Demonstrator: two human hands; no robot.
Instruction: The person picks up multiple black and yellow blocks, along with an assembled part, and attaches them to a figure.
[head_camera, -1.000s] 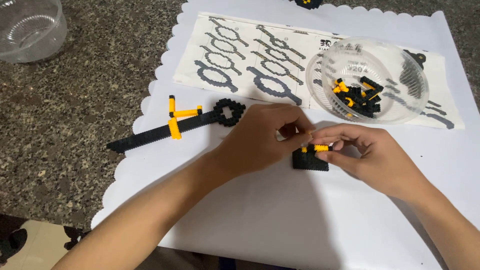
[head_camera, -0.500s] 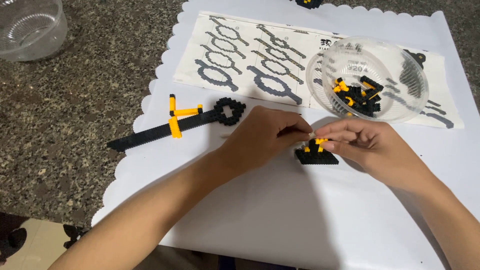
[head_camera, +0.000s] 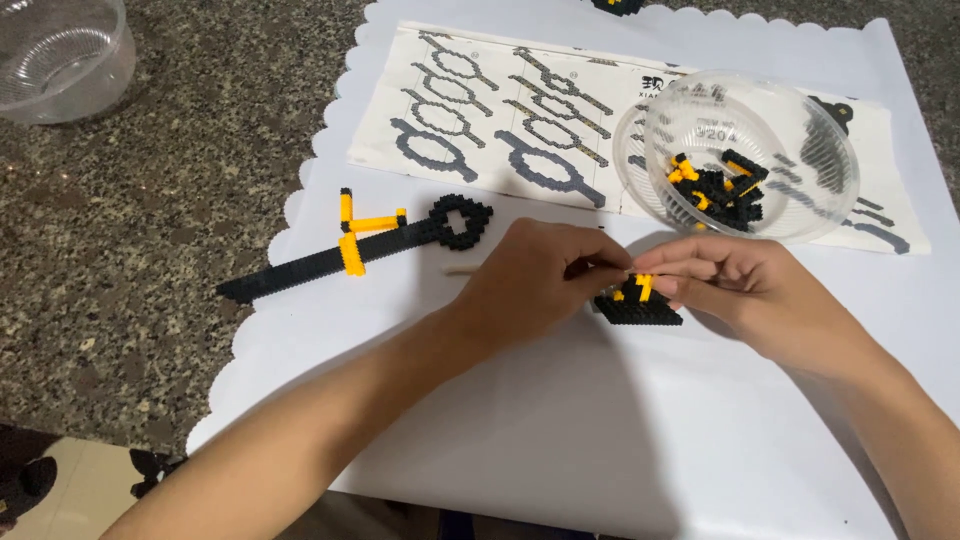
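Both hands, left (head_camera: 535, 285) and right (head_camera: 750, 295), pinch fingers closed on a small block piece (head_camera: 638, 302), steadying it against the white sheet (head_camera: 560, 430).

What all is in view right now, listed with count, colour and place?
block piece: one, black with yellow bits, on the white sheet between both hands
sword model: one, black with yellow crossguard and a ring end, left part of the sheet
bowl: one, clear plastic, on the instruction sheet at upper right
loose blocks: a small heap, black and yellow, inside that bowl
instruction sheet: one, white with grey diagrams, top of the sheet
white sheet: one, scalloped edge, covering the counter
counter: speckled dark stone, left side
second bowl: one, clear, top left corner
left hand: touching the block piece
right hand: fingers on the block piece
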